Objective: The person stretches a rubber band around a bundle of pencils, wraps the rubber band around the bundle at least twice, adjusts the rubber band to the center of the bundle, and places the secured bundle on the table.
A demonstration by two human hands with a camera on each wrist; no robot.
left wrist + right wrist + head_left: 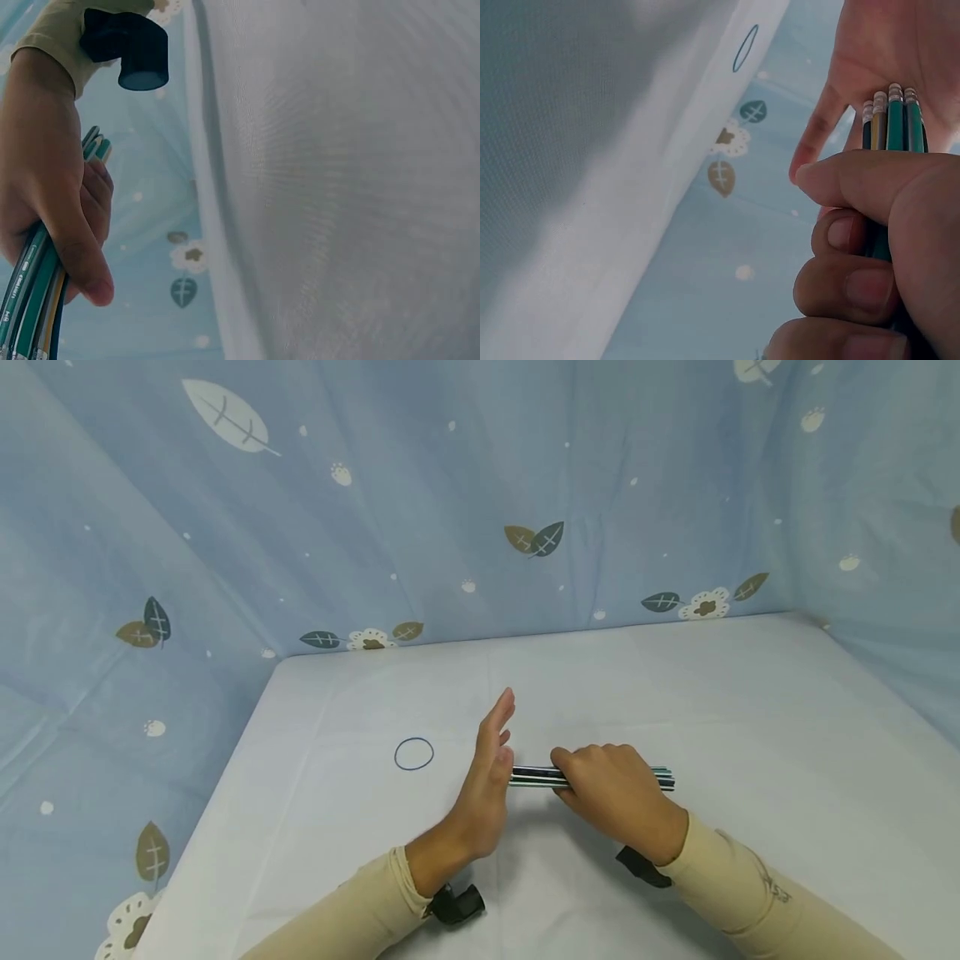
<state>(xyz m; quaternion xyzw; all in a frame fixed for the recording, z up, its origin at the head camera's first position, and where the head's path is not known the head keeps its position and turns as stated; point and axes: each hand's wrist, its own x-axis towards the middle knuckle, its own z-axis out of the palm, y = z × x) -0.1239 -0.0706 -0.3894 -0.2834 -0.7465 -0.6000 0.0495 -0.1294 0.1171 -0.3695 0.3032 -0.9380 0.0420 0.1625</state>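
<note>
My right hand (617, 793) grips a bundle of pencils (532, 777), held level above the table. In the right wrist view its fingers curl round the pencils (895, 124), whose eraser ends point at the palm of my left hand (900, 45). That left hand (480, 793) stands upright with straight fingers, its palm at the bundle's left end. Green, dark and yellowish pencils (34, 292) show in the left wrist view, where the right hand (56, 180) is seen holding them. A thin blue ring (414, 769) lies on the table to the left.
A white cloth covers the table (360, 693). Behind and beside it hangs a blue curtain (450, 485) printed with leaves and flowers. A black wrist device (457, 906) sits below the left wrist, another (642, 867) below the right.
</note>
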